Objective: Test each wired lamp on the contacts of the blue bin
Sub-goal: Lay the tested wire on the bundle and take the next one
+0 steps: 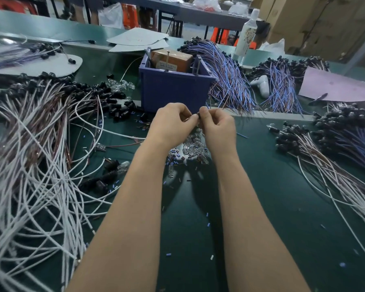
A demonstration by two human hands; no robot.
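The blue bin stands at the middle of the green table, with metal contact pins rising from its rim and a brown box inside. Just in front of it my left hand and my right hand meet. Both pinch one small black lamp socket between their fingertips; its bulb and wires are mostly hidden by my fingers. A pile of small clear bulbs lies under my hands.
White and brown wired lamps cover the left side. Blue and purple wired lamps lie right of the bin, more bundles at far right. Loose black sockets sit left of the bin. A white bottle stands behind.
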